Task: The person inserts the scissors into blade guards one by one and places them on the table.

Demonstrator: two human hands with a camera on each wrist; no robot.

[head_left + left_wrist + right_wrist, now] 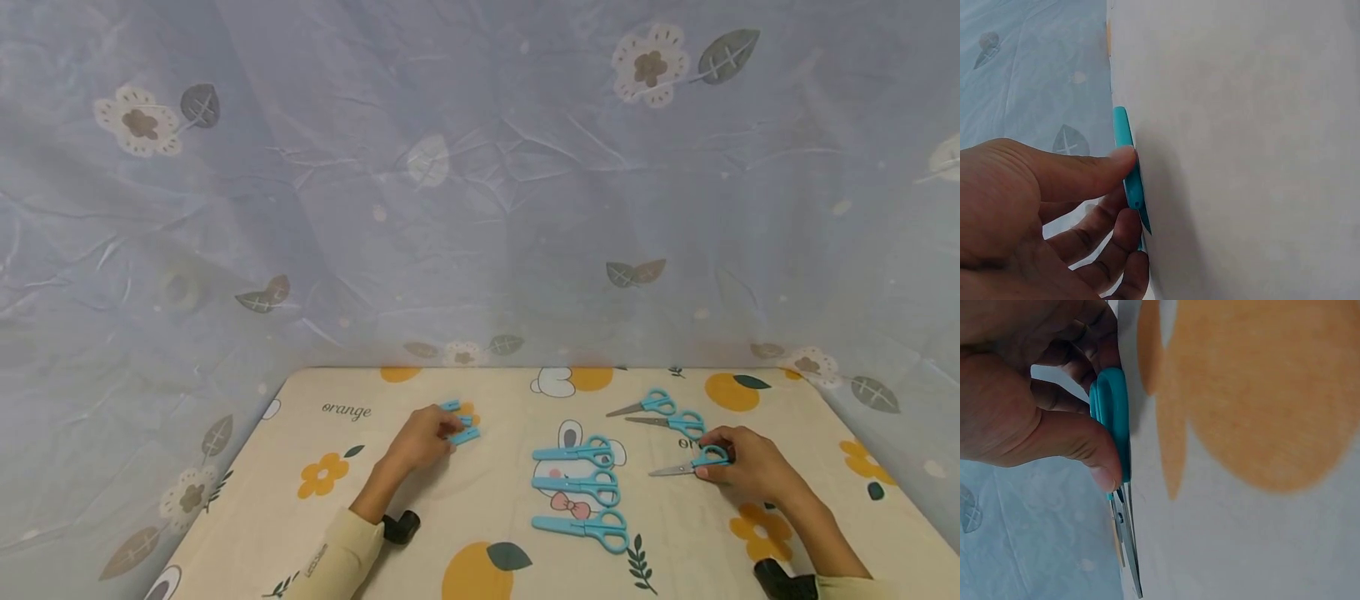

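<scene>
Right hand (pixel 750 467) pinches bare-bladed scissors (pixel 690 465) by the handle (flat on the table), left hand (pixel 422 440) fingers grip a blue cap (pixel 465 435).

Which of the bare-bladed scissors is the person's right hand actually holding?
The nearest of the three, the scissors by the right hand, which pinches its blue handle. The other two uncovered scissors lie untouched farther back.

Three capped scissors (pixel 577 485) are being displayed in a row mid-table (pixel 420 558); two bare scissors (pixel 656 414) are lying behind; a flowered curtain (pixel 480 183) is hanging beyond.
</scene>
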